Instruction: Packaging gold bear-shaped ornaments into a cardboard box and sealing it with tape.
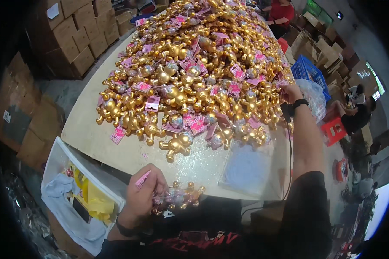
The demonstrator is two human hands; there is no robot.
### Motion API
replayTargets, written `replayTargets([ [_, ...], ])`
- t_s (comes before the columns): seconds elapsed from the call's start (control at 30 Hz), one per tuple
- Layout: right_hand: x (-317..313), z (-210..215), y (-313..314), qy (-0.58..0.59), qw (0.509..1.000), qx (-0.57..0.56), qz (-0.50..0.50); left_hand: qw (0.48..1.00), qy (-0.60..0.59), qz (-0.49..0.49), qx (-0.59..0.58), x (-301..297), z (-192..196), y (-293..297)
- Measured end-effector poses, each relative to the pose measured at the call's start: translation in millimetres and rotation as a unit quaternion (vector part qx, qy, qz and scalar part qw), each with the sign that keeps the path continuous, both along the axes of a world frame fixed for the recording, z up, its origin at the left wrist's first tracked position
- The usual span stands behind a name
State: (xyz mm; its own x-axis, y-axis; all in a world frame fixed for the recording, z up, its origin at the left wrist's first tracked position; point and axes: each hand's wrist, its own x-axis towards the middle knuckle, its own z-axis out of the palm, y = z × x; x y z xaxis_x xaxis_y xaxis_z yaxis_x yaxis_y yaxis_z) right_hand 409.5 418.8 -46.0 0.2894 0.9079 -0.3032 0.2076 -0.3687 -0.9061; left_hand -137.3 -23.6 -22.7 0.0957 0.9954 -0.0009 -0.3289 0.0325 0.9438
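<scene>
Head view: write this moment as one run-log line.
left hand: holding clear-wrapped gold-tipped pieces, pink tag | right hand: at right edge of gold figure pile, grip unclear | white bin: left of table

The left hand (148,187) is curled into a firm grip, its back turned up and outward, fingers bent in against the palm. Just behind that grip sits the left wrist (129,216), its forearm short in view. Well forward and to the right of the grip, the right hand (291,92) reaches out, fingertips unclear, its forearm (307,140) stretched long behind it.
</scene>
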Motion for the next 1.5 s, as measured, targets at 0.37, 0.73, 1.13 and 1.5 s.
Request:
replayTargets([
  [0.37, 22, -19, 22, 0.048, 0.99, 0.123, -0.057, 1.0, 0.018, -0.003, 0.002, 0, 8, -3],
  [0.73, -32, 61, -24, -0.195, 0.946, 0.255, -0.034, 0.999, 0.03, 0.005, 0.023, 4, 25, -19],
  [1.13, -67, 166, -80, -0.161, 0.949, 0.258, 0.088, 0.998, 0.03, -0.003, 0.062, 13, 33, -22],
  [1.5, -88, 233, -121, -0.044, 0.92, 0.357, 0.156, 0.994, 0.061, 0.013, 0.085, 21, 50, -19],
])
